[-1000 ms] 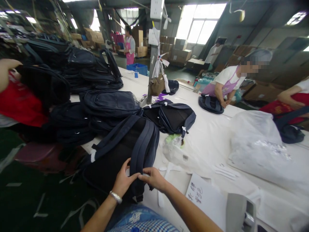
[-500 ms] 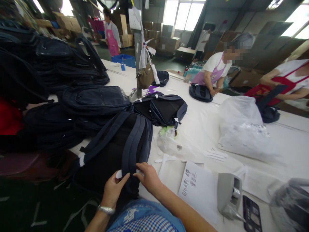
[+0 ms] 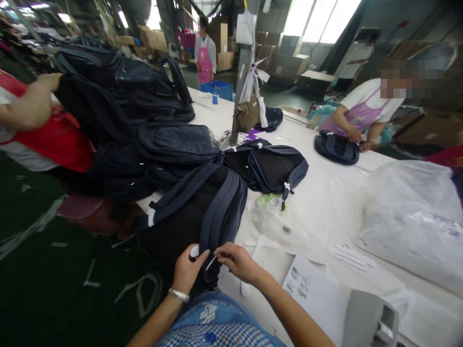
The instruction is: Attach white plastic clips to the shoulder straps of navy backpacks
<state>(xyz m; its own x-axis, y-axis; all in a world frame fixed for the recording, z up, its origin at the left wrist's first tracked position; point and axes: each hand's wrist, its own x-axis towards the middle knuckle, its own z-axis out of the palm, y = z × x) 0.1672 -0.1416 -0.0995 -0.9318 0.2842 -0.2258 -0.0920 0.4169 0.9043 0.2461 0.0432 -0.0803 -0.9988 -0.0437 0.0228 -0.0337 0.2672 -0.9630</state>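
A dark navy backpack (image 3: 177,226) lies in front of me, its straps facing up. At the lower part of one padded strap (image 3: 217,207), my left hand (image 3: 188,270) pinches a white tag (image 3: 195,250) between thumb and fingers. Just right of the strap, my right hand (image 3: 237,260) has its fingertips closed on a thin white strip (image 3: 211,262) that points down to the left. Another white piece (image 3: 151,217) is attached to the backpack's left strap.
More backpacks (image 3: 177,140) are piled at the left, beside a person in a red apron (image 3: 68,140). Clear plastic bags (image 3: 415,217), a handwritten sheet (image 3: 318,294) and a grey device (image 3: 369,318) lie to the right. Across the table a person handles a bag (image 3: 336,147).
The view has turned left, bringing the person in red further into sight. My right hand has drawn slightly off the strap, and the white strip now shows in its fingers.
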